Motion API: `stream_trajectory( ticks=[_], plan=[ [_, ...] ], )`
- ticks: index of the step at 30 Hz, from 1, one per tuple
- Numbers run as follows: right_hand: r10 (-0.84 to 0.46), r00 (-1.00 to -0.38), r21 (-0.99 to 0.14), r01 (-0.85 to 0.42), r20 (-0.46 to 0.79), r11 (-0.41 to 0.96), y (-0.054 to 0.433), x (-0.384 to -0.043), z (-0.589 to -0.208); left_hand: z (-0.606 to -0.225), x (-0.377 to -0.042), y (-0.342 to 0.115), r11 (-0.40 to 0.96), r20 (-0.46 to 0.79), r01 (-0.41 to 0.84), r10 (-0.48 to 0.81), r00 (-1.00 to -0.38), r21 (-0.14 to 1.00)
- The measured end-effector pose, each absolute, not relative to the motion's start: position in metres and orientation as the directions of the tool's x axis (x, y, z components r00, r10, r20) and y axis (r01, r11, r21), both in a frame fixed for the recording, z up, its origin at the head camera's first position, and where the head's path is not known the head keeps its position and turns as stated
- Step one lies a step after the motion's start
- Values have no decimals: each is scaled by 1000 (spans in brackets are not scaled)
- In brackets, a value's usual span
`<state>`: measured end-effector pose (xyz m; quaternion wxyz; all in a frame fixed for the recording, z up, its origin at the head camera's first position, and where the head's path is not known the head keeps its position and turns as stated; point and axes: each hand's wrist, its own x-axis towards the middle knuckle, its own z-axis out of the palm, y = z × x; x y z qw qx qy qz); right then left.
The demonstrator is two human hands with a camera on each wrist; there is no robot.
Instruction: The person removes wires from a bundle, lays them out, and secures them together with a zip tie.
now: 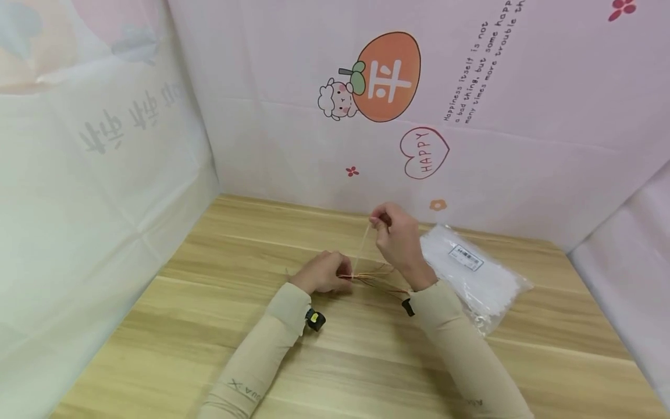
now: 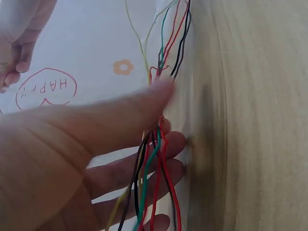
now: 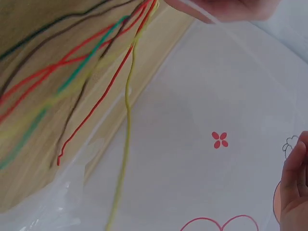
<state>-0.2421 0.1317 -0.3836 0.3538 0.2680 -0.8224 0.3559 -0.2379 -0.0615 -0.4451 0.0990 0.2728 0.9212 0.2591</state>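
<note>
A bundle of thin wires in red, black, green, yellow and brown (image 2: 163, 166) lies across my left hand (image 1: 325, 272). In the left wrist view the left thumb pinches the bundle against the fingers, and loose wire ends spread on both sides. A thin whitish strip, which looks like a cable tie (image 1: 361, 250), rises from the bundle beside the left fingertips. My right hand (image 1: 399, 240) pinches the strip's upper end, above and to the right of the left hand. In the right wrist view the right hand's fingers (image 3: 294, 185) show at the right edge.
A clear plastic bag (image 1: 473, 279) of white strips, with a barcode label (image 1: 466, 258), lies to the right, partly behind the right forearm. The wood-grain table (image 1: 209, 302) meets printed cloth walls (image 1: 293, 145) at the back and sides.
</note>
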Motion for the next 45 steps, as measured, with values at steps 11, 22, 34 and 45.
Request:
stream_trajectory(
  ticks=[11, 22, 34, 45],
  plan=[
    [-217, -878, -588, -452, 427, 671, 139, -221, -385, -440, -231, -59, 752, -4, 484, 543, -840, 448],
    [-604, -732, -92, -657, 314, 748, 137, -199, -408, -422, -227, -63, 739, -15, 507, 572, -820, 443],
    [-693, -658, 56, -712, 293, 700, 133, -204, -430, -403, -222, -74, 720, -49, 570, 636, -770, 395],
    [-680, -690, 109, -677, 249, 727, 134, -198, -429, -412, -209, -75, 746, 16, 635, 646, -763, 201]
  ],
)
